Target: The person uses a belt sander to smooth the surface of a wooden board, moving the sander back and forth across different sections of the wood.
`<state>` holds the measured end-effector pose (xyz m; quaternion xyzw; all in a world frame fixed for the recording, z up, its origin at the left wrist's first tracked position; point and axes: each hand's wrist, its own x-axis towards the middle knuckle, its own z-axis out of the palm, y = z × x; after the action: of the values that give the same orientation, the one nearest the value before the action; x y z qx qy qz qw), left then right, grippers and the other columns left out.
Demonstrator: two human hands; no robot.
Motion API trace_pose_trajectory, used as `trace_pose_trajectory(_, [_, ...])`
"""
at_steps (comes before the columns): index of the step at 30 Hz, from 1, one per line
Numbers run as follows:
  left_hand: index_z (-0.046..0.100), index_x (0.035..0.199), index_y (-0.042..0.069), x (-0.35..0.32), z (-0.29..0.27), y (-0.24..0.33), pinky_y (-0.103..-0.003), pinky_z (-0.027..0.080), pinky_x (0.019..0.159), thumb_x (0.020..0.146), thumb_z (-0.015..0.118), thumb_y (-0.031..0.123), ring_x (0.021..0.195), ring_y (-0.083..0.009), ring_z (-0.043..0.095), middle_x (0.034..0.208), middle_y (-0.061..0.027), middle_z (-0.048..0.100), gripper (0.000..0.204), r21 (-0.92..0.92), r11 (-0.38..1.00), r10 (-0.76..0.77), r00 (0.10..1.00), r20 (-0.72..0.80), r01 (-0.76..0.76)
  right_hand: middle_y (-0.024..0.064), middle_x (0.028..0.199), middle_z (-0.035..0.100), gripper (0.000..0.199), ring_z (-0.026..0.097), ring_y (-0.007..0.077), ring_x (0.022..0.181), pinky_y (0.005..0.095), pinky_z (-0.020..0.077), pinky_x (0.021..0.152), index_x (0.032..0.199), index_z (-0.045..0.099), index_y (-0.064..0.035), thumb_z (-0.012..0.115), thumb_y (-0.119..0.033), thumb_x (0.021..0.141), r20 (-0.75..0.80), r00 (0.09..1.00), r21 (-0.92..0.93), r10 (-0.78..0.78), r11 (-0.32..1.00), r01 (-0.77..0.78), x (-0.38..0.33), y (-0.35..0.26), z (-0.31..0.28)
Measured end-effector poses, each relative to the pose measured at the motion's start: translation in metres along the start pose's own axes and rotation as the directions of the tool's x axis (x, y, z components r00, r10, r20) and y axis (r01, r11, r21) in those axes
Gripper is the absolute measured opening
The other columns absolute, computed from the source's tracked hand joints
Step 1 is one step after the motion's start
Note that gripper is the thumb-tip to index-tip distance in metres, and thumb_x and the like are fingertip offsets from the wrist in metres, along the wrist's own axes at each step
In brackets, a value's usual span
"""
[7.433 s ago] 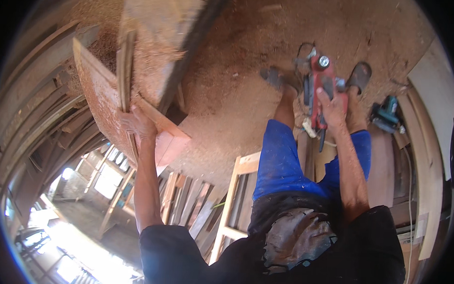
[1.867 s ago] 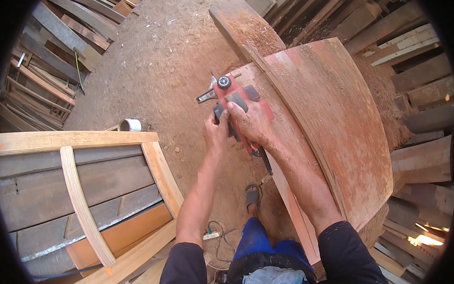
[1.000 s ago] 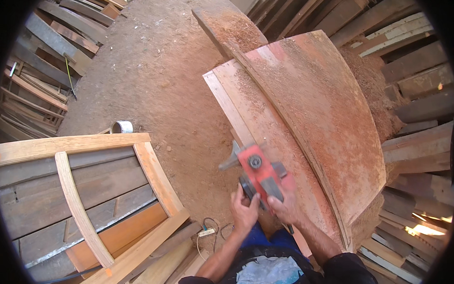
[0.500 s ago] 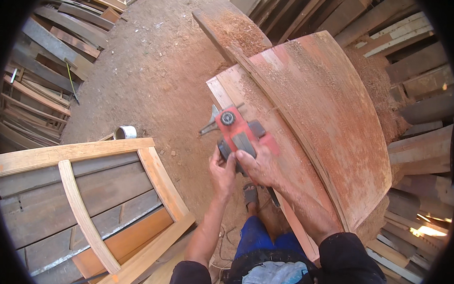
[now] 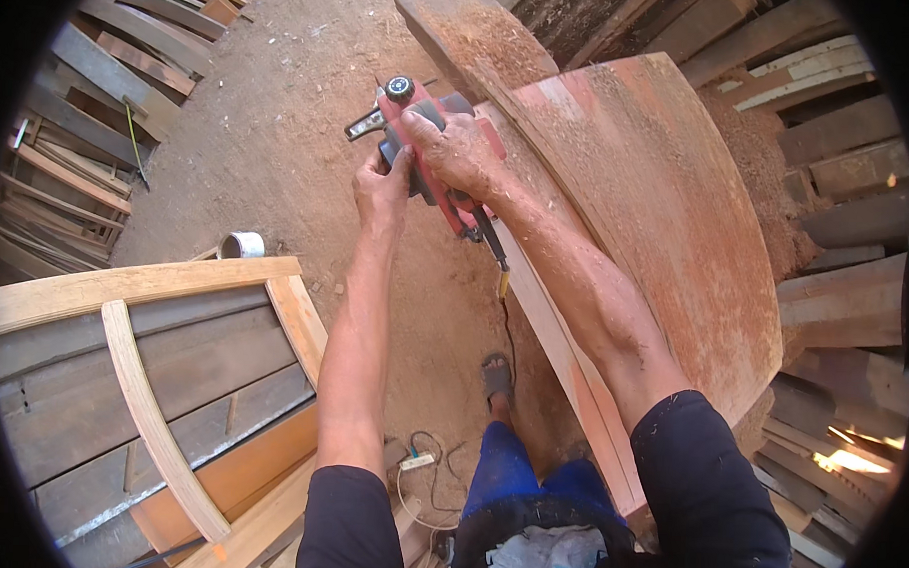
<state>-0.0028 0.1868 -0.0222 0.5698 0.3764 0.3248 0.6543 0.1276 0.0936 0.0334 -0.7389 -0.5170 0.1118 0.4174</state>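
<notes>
A red and black electric planer (image 5: 440, 196) rests at the far end of a long, pale reddish plank (image 5: 546, 292). My right hand (image 5: 457, 156) is wrapped over its top handle, thumb lying forward. My left hand (image 5: 383, 189) grips the planer's left side, fingers partly hidden by the tool. A round dial sits at the planer's front, and a metal guide sticks out to its left. From the rear end a black power cord (image 5: 508, 326) drops toward the ground. The plank lies along the left side of a shavings-covered wooden worktop (image 5: 677, 232).
A dark wooden strip (image 5: 568, 188) runs along the worktop beside the plank. At lower left stands a wooden frame (image 5: 144, 293), with a white tin (image 5: 242, 245) behind it. A power strip (image 5: 417, 462) lies near my feet. Stacked boards (image 5: 857, 213) line both sides.
Both hands have pushed the planer forward and to the left along the plank, to its far end. My arms are stretched further out, and the cord and power strip now show.
</notes>
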Motion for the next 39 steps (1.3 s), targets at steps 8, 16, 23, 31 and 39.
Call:
trace_pose_trajectory(8, [0.067, 0.123, -0.003, -0.222, 0.053, 0.007, -0.033, 0.055, 0.078, 0.091, 0.076, 0.017, 0.088, -0.0162, 0.066, 0.101, -0.0106, 0.072, 0.038, -0.008, 1.000, -0.023, 1.000, 0.003, 0.023, 0.0255, 0.100, 0.070, 0.042, 0.068, 0.0373, 0.088, 0.0496, 0.0525, 0.072, 0.114, 0.066, -0.0071, 0.056, -0.046, 0.100, 0.174, 0.984, -0.017, 0.035, 0.999, -0.033, -0.210, -0.021, -0.066])
trace_pose_trajectory(16, [0.052, 0.144, -0.011, -0.459, 0.059, -0.060, -0.034, 0.051, 0.080, 0.086, 0.084, 0.018, 0.092, -0.0221, 0.060, 0.099, -0.0117, 0.057, 0.072, 0.340, 0.916, -0.201, 0.977, -0.069, 0.213, 0.0264, 0.115, 0.069, 0.062, 0.068, 0.0382, 0.111, 0.0464, 0.0526, 0.092, 0.131, 0.060, 0.0014, 0.065, -0.048, 0.094, 0.468, 0.670, 0.354, 0.577, 0.572, -0.740, -0.426, -0.080, -0.130])
trace_pose_trajectory(23, [0.053, 0.145, -0.007, -0.397, 0.058, -0.043, -0.035, 0.053, 0.091, 0.089, 0.081, 0.015, 0.101, -0.0209, 0.063, 0.110, -0.0117, 0.058, 0.067, 0.147, 0.957, -0.239, 0.967, -0.091, 0.250, 0.0299, 0.111, 0.068, 0.059, 0.068, 0.0413, 0.108, 0.0469, 0.0530, 0.089, 0.125, 0.062, 0.0036, 0.066, -0.046, 0.094, 0.374, 0.733, 0.329, 0.568, 0.658, -0.677, -0.372, -0.072, -0.112])
trace_pose_trajectory(31, [0.061, 0.135, -0.004, -0.237, 0.036, -0.011, -0.034, 0.055, 0.091, 0.093, 0.077, 0.016, 0.105, -0.0232, 0.070, 0.117, -0.0159, 0.068, 0.049, 0.120, 0.973, -0.196, 0.980, -0.027, 0.198, 0.0196, 0.088, 0.069, 0.056, 0.071, 0.0326, 0.084, 0.0428, 0.0549, 0.074, 0.115, 0.063, 0.0047, 0.064, -0.048, 0.096, 0.358, 0.750, 0.312, 0.556, 0.686, -0.657, -0.210, -0.068, -0.087])
trace_pose_trajectory(39, [0.048, 0.141, -0.009, -0.159, -0.029, 0.033, -0.028, 0.053, 0.091, 0.101, 0.070, 0.020, 0.105, -0.0149, 0.061, 0.119, -0.0102, 0.063, 0.053, -0.170, 0.979, 0.055, 0.947, -0.318, -0.114, 0.0123, 0.083, 0.068, 0.056, 0.070, 0.0231, 0.079, 0.0388, 0.0565, 0.072, 0.115, 0.062, 0.0027, 0.065, -0.050, 0.095, 0.447, 0.729, 0.335, 0.518, 0.659, -0.673, -0.177, -0.084, -0.054])
